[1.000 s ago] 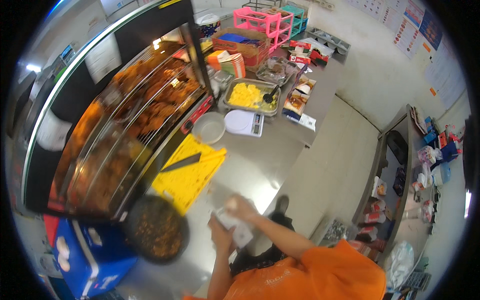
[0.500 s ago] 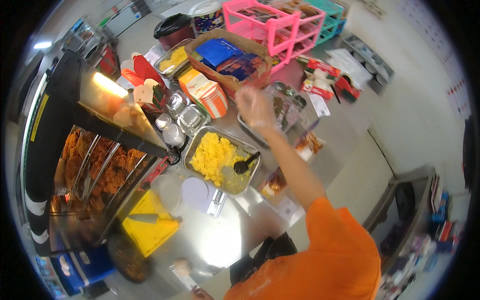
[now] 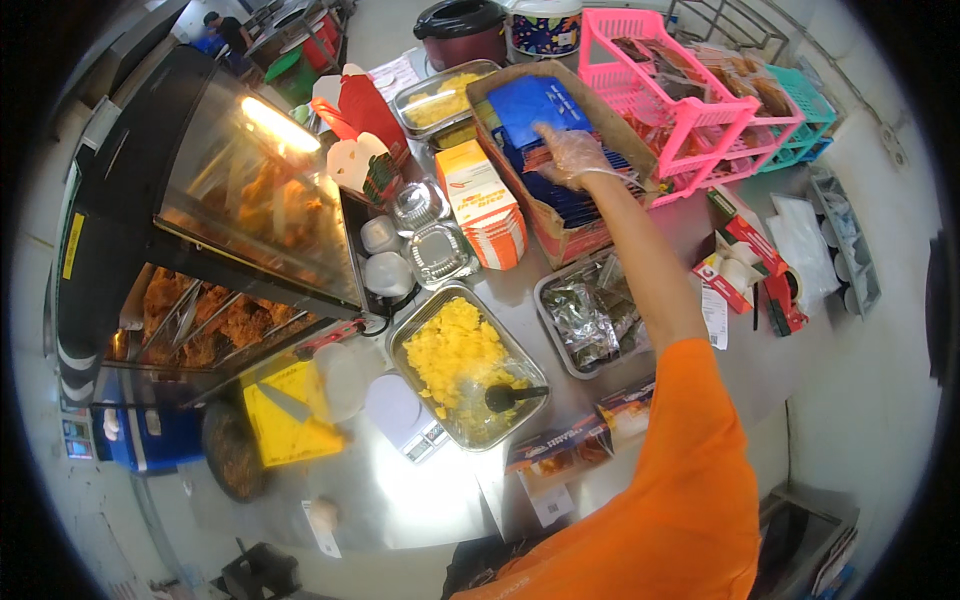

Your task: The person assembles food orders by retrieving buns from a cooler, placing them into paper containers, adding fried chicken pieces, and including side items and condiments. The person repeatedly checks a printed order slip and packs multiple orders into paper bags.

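Right hand: since half a second ago, the gloved right hand (image 3: 578, 158) has moved from beside the box to inside it; the left, whose fingertips showed at the lower edge then, is now out of view.
Hands' state: right fingers rest on the packets, but whether they pinch one I cannot tell; the left's state cannot be told.
Cardboard box: open-topped, the cardboard box (image 3: 575, 240) holds flat blue packets (image 3: 540, 105), some standing in a row beneath the hand.
Scoop tray: one metal tray (image 3: 507, 350) holds crumbly yellow food (image 3: 455, 350), heaped toward its far side, with a black scoop (image 3: 512, 397) lying across the near end.
Back tray: another tray (image 3: 428, 127), just left of the box, also contains yellow food.
Pouch tray: beneath the forearm, a shallow tray (image 3: 546, 292) is filled with shiny dark pouches (image 3: 588, 325).
Pink crates: right of the box, stacked pink crates (image 3: 700, 122) hold wrapped packets.
Display case: behind glass, the black-framed case (image 3: 250, 268) contains browned, crusted pieces (image 3: 235, 330).
Pan: its dark brown contents are too blurred to name in the round pan (image 3: 232, 450).
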Motion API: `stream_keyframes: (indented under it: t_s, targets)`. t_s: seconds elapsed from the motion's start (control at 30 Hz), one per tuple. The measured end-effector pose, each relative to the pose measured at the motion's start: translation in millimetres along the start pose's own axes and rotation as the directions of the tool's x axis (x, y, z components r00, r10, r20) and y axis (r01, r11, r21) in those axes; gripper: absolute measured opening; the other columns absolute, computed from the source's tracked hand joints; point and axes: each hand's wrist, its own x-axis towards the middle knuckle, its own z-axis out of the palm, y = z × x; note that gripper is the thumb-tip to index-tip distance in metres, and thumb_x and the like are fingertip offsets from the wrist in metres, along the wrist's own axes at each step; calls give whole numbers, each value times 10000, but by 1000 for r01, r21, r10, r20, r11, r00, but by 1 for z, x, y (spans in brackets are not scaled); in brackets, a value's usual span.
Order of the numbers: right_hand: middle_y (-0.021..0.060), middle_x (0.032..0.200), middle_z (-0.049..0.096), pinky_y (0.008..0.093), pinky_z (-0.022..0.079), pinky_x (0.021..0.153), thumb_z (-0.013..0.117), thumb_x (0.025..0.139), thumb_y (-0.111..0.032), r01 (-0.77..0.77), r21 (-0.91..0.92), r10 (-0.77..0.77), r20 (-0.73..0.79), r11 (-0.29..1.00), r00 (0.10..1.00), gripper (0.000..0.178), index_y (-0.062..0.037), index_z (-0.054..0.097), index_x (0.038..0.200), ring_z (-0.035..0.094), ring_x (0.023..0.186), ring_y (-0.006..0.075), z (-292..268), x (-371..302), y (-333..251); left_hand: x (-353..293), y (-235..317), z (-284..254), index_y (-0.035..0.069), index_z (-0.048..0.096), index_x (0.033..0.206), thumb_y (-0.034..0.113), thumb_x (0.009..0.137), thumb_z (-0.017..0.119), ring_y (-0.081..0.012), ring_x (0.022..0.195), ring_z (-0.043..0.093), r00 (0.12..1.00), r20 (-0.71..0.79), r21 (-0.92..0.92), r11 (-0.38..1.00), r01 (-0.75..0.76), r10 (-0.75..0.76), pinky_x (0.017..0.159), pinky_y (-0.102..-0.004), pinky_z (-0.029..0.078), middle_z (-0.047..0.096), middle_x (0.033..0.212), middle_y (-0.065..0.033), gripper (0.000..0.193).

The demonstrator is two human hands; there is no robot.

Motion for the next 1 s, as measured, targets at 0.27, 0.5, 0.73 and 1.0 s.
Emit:
stream_keyframes:
  t_s: [0.27, 0.5, 0.73, 1.0]
  targets:
    - [190, 925, 709, 478, 534, 803, 676, 850, -217, 222, -90, -210, 124, 971, 970, 131, -105, 742, 876, 684, 896, 385, 23, 50, 42, -3, 38, 23, 81, 654, 1230, 325, 907, 696, -184, 847, 599, 994, 17, -82, 991, 105, -104, 713, -344, 501, 647, 958, -85, 406]
    - [179, 892, 716, 453, 545, 767, 692, 798, -182, 351, -78, -321, 257, 933, 912, 111, -107, 748, 856, 692, 855, 367, -3, 50, 20, -15, 46, 31, 52, 656, 1220, 338, 917, 686, -202, 922, 620, 989, 24, -105, 983, 148, -147, 766, -364, 508, 666, 1026, -122, 417]
    - [168, 846, 722, 446, 551, 738, 701, 776, -191, 380, -93, -332, 325, 921, 885, 109, -128, 761, 843, 704, 807, 343, -10, 47, 14, -27, 40, 45, 23, 657, 1209, 350, 927, 675, -220, 998, 641, 981, 51, -114, 974, 194, -189, 820, -383, 514, 684, 1095, -158, 433]
    - [229, 961, 725, 489, 545, 716, 535, 919, -120, 362, -283, -211, 448, 888, 869, 225, -21, 735, 952, 714, 863, 385, 9, 44, -1, -51, 42, 33, 30, 705, 1129, 278, 917, 643, -316, 927, 723, 983, -129, 36, 990, 139, -133, 802, -419, 554, 745, 998, -174, 332]
